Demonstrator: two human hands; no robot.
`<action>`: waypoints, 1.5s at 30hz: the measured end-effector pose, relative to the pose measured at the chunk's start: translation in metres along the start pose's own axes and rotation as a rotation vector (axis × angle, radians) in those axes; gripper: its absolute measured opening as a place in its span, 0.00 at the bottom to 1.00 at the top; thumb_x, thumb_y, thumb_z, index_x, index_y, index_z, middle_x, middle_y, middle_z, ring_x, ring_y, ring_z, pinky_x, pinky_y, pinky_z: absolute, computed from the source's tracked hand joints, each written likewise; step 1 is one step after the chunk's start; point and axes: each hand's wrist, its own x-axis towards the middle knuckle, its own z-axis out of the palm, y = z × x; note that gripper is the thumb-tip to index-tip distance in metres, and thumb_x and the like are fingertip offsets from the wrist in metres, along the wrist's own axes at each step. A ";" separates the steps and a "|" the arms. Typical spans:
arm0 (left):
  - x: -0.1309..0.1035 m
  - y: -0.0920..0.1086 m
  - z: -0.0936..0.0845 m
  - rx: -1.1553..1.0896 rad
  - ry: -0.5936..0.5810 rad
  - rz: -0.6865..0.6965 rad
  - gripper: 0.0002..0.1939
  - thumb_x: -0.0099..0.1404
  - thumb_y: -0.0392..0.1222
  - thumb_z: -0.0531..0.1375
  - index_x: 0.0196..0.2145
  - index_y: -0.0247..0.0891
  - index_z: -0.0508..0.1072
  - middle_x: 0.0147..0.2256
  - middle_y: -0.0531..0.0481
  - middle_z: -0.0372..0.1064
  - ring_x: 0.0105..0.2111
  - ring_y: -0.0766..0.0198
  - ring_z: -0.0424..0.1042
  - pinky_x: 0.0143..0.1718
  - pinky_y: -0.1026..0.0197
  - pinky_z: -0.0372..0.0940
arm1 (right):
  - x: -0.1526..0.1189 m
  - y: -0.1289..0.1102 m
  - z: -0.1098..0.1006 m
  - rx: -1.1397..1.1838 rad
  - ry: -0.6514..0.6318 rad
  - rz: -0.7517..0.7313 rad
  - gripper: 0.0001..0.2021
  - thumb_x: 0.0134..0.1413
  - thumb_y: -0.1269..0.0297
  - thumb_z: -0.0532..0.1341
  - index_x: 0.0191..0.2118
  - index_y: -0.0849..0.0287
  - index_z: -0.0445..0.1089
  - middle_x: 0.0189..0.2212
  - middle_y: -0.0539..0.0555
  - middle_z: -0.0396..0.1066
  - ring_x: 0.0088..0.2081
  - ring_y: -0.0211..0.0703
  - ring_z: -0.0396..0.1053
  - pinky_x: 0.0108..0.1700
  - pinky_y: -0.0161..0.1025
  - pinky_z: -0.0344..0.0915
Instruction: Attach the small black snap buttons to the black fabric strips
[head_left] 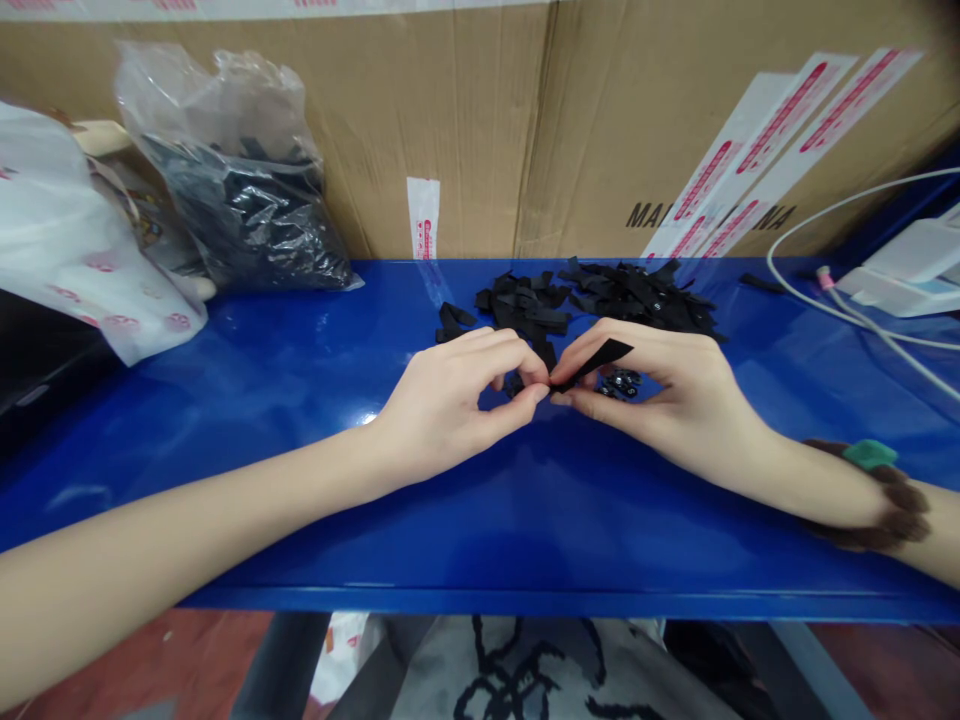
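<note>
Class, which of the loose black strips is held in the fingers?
The strip pinched where left hand and right hand meet; the other loose strips lie on the blue table.

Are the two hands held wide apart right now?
No, the fingers of the left hand and right hand come together at a black strip.

Left hand (457,395) and right hand (667,390) pinched thumb-to-forefinger, fingertips (538,393) close together at centre; left forearm (210,525) slanting in from near left.

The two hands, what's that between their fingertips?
In the head view, a narrow black strip sits between the fingertips of the left hand and the right hand; one end sticks out over the right hand.
</note>
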 end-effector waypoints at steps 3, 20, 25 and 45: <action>-0.001 -0.001 0.000 -0.006 -0.009 0.000 0.04 0.65 0.36 0.58 0.33 0.38 0.71 0.30 0.55 0.69 0.31 0.71 0.65 0.31 0.67 0.57 | 0.001 0.001 0.000 -0.010 -0.004 0.004 0.01 0.55 0.69 0.63 0.34 0.59 0.71 0.32 0.51 0.73 0.32 0.37 0.70 0.35 0.35 0.66; -0.001 0.001 -0.002 0.025 -0.005 -0.004 0.05 0.66 0.37 0.56 0.34 0.39 0.72 0.31 0.55 0.71 0.32 0.69 0.66 0.33 0.66 0.58 | 0.001 0.000 0.001 0.015 -0.018 -0.024 0.02 0.54 0.70 0.61 0.34 0.57 0.68 0.31 0.51 0.73 0.33 0.39 0.70 0.37 0.36 0.66; -0.001 0.002 -0.002 0.024 -0.009 0.012 0.05 0.66 0.36 0.56 0.34 0.38 0.72 0.31 0.56 0.70 0.32 0.70 0.65 0.32 0.67 0.58 | -0.002 -0.001 0.001 -0.016 -0.062 -0.061 0.02 0.55 0.69 0.62 0.35 0.59 0.67 0.31 0.50 0.72 0.32 0.36 0.69 0.35 0.33 0.65; -0.001 -0.001 -0.001 0.097 0.005 0.049 0.05 0.66 0.37 0.57 0.33 0.38 0.72 0.27 0.57 0.69 0.29 0.70 0.64 0.30 0.68 0.57 | 0.001 0.006 -0.001 -0.139 -0.098 -0.244 0.05 0.59 0.70 0.60 0.31 0.58 0.64 0.26 0.49 0.67 0.30 0.36 0.65 0.33 0.34 0.61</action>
